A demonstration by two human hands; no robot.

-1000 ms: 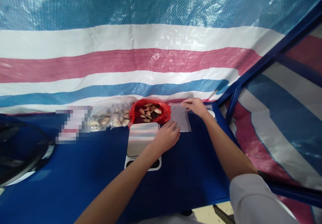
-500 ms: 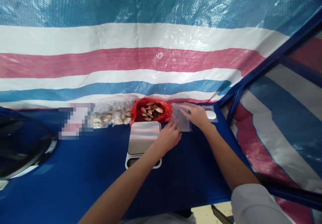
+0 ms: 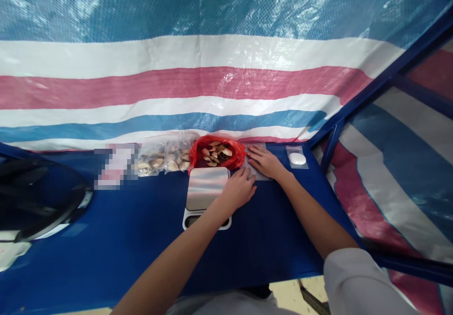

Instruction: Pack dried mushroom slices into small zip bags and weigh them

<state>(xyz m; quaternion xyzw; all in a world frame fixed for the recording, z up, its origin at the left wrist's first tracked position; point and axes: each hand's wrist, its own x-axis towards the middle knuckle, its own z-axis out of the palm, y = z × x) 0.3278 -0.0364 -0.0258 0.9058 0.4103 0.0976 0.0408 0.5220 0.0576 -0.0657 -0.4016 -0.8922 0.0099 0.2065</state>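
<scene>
My right hand [image 3: 264, 162] lies flat with stretched fingers on a clear plastic bag [image 3: 264, 175], beside the red plastic bag [image 3: 193, 157]. Slightly bent and apart, the fingers of my left hand [image 3: 239, 190] rest at the near left edge of the clear bag. Brown and cream shells [image 3: 216, 153] fill part of the opened red bag. Just left of my left hand stands a kitchen scale [image 3: 207, 187] with a bare metal plate, its display partly covered by my left forearm.
Clear bags of shells [image 3: 150, 164] lie left of the red bag. A white oval object [image 3: 297, 158] in a small clear bag sits at right. A dark round-rimmed object [image 3: 42, 197] occupies the table's left side. Striped sheeting [image 3: 198, 83] hangs behind; a blue frame post [image 3: 354, 105] stands right.
My right hand has moved left and down onto the clear bag, flattening its fingers there. My left hand stays at the bag's edge. The view has shifted slightly.
</scene>
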